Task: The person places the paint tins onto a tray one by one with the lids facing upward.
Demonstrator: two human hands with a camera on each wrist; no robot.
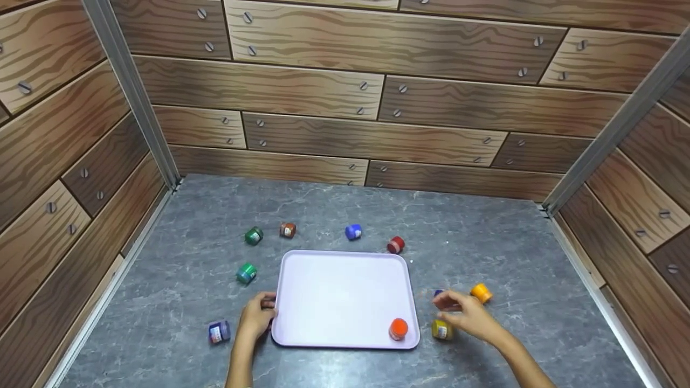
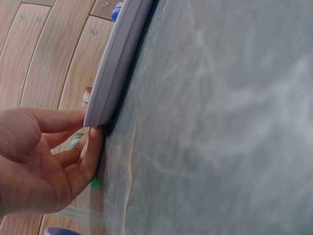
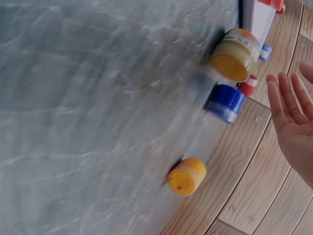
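A pale lilac tray (image 1: 345, 296) lies on the grey surface with an orange-red paint jar (image 1: 399, 328) near its front right corner. My left hand (image 1: 257, 315) pinches the tray's left edge, thumb and fingers on the rim (image 2: 105, 93). To the right of the tray, my right hand (image 1: 469, 315) hovers with fingers extended and holds nothing. Below and around it are a dark yellow jar (image 3: 234, 56), a blue jar (image 3: 225, 103), mostly hidden by the hand in the head view, and a yellow-orange jar (image 3: 187, 176).
Behind the tray lie a red jar (image 1: 395, 245), a blue jar (image 1: 353, 232) and a brown jar (image 1: 288, 230). On the left are a dark green jar (image 1: 254, 235), a lighter green jar (image 1: 247, 273) and a purple jar (image 1: 219, 331). Wood-patterned walls (image 1: 323, 91) enclose the surface.
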